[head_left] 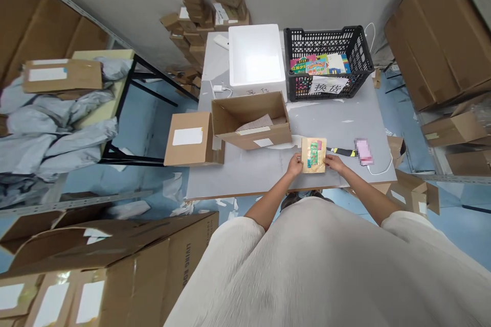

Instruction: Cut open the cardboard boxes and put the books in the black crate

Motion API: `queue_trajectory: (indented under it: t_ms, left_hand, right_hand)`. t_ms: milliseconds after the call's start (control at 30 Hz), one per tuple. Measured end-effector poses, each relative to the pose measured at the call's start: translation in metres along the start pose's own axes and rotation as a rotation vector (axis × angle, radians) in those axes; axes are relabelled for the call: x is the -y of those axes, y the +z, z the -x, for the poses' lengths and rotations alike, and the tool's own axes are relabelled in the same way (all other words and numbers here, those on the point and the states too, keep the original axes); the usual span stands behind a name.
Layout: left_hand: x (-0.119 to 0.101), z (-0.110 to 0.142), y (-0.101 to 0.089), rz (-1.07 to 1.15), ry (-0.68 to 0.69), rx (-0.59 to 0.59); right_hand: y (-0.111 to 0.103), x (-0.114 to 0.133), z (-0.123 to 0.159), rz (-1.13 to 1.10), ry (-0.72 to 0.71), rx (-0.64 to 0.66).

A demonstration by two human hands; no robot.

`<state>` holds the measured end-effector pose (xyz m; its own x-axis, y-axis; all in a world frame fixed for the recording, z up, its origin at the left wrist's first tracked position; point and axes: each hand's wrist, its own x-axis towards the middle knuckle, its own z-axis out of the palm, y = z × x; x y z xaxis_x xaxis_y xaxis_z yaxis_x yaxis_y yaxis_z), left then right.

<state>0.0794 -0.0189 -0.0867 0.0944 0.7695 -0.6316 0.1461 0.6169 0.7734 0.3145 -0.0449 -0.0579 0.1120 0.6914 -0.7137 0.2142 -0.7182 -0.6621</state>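
Observation:
Both my hands hold a small yellowish book (314, 156) with green, pink and blue patches on its cover, near the front edge of the table. My left hand (295, 164) grips its left edge, and my right hand (334, 163) pinches the right edge. Just beyond my right hand lies a black and yellow utility knife (342, 152). An opened cardboard box (251, 135) with paper inside stands to the upper left of the book. A pink phone-like object (363, 151), blurred, lies to the right with a white cable attached.
On the grey table (326, 117), a white foam box (255, 82) and a black crate (330, 82) of colourful books stand at the back. A closed carton (190, 138) juts past the left edge. Grey parcels (49, 112) fill a side table; large cartons (153, 265) stand lower left.

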Motion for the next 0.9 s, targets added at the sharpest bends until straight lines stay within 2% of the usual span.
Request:
queue_trajectory:
  t_ms: [200, 300, 467, 567, 700, 800, 900]
  left_hand:
    - [-0.043, 0.008, 0.002, 0.085, 0.119, 0.097]
    - [-0.057, 0.016, 0.001, 0.099, 0.120, 0.159]
    - [-0.077, 0.020, 0.004, 0.092, 0.116, 0.250]
    - [-0.095, 0.012, 0.010, 0.114, 0.181, 0.222]
    - [-0.121, -0.004, 0.020, 0.094, 0.251, 0.135]
    - [-0.141, -0.016, 0.027, 0.089, 0.284, 0.070]
    - [-0.160, -0.030, 0.033, 0.116, 0.297, 0.036]
  right_hand:
    - [-0.029, 0.024, 0.014, -0.085, -0.190, -0.046]
    - [-0.038, 0.035, 0.020, -0.137, -0.262, -0.057]
    - [-0.045, 0.057, 0.026, -0.172, -0.327, -0.174]
    - [-0.051, 0.072, 0.027, -0.236, -0.356, -0.199]
    - [-0.065, 0.094, 0.024, -0.171, -0.365, -0.144]
    - [-0.079, 0.113, 0.014, -0.146, -0.368, -0.079]
    - [-0.092, 0.134, -0.003, -0.207, -0.398, -0.079]
